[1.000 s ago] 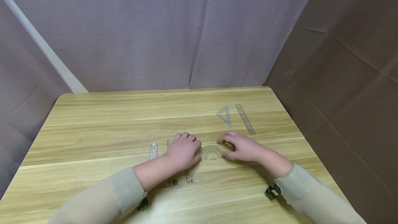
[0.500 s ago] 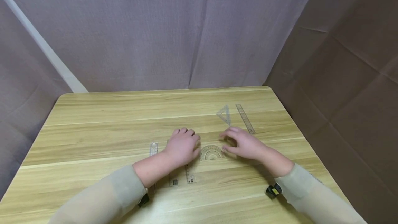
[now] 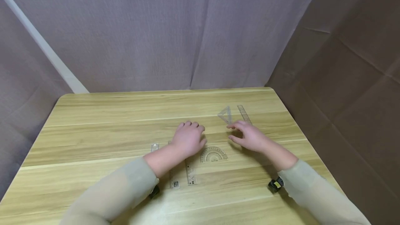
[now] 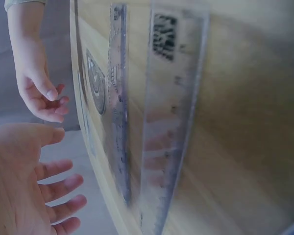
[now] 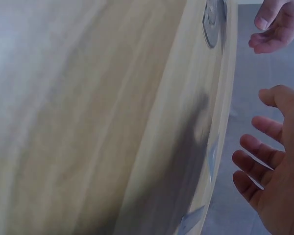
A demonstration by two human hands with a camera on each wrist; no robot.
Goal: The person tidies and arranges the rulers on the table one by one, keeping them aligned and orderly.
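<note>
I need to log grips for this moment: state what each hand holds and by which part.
Nothing is held. The left hand and right hand both hover with relaxed, open fingers above the table, with the protractor lying untouched below and between them.

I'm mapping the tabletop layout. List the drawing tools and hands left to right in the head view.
Left rulers → left hand → protractor → set square → right hand. The far ruler overlaps the right hand, so I left it out.

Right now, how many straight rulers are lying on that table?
4: three near the left forearm, at and, and one far right by the right hand. Arms partly cover some; more may be hidden.
</note>
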